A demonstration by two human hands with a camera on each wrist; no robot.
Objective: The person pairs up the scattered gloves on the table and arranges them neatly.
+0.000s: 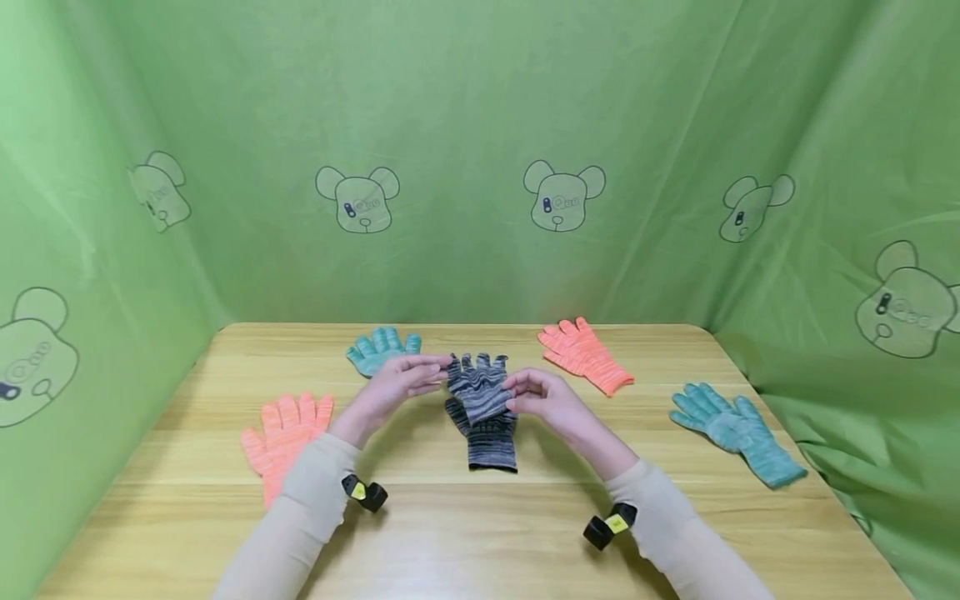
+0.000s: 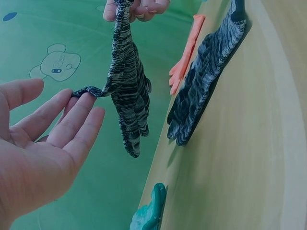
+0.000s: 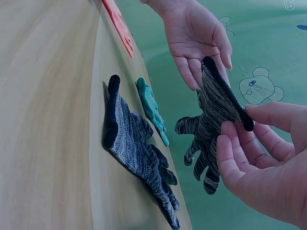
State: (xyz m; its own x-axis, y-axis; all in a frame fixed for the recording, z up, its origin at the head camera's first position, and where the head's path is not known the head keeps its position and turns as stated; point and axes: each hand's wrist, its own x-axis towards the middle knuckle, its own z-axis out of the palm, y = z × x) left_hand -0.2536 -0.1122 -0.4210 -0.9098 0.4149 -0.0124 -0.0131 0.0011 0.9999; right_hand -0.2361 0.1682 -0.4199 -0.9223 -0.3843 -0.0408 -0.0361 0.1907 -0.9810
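Note:
A grey-and-black knit glove (image 1: 478, 390) hangs in the air, its fingers pointing away. My right hand (image 1: 551, 406) pinches its dark cuff between thumb and fingers, plainest in the right wrist view, where the raised glove (image 3: 213, 115) droops from the hand (image 3: 273, 153). My left hand (image 1: 393, 387) is at the other side with its fingers extended; in the left wrist view the fingertips of this hand (image 2: 48, 148) touch one finger of the held glove (image 2: 127, 72). Beneath lies a second grey-and-black glove (image 1: 492, 450) on the table, partly covered from the head view.
On the wooden table (image 1: 450, 533) lie an orange glove (image 1: 281, 442) at left, a teal glove (image 1: 375, 348) behind my left hand, another orange glove (image 1: 585, 354) at the back right and a teal glove (image 1: 738, 429) far right. Green cloth (image 1: 465, 275) walls the back and sides.

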